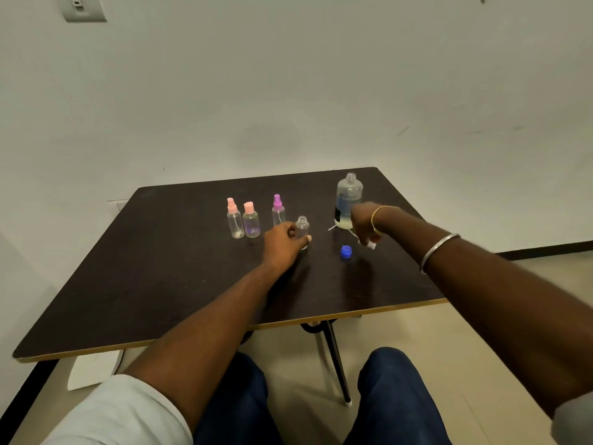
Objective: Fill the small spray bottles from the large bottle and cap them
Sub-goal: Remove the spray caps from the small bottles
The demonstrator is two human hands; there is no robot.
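On the dark table [167, 284] my left hand [284, 242] grips an uncapped small clear bottle [302, 224], which stands upright. My right hand [364, 224] holds a white spray cap [369, 243] with its thin tube trailing to the left, just in front of the large clear bottle [349, 197]. The large bottle stands open with a little liquid at its bottom. Its blue cap [346, 252] lies on the table between my hands. Three capped small spray bottles stand to the left: one with a pink sprayer [235, 220], one with a pink cap [251, 221], one with a purple sprayer [278, 210].
The table stands against a white wall and its far edge is close behind the bottles. My legs are under the near edge [288, 322], beside a black table leg [335, 361]. A white object [93, 369] sits on the floor under the table's left side.
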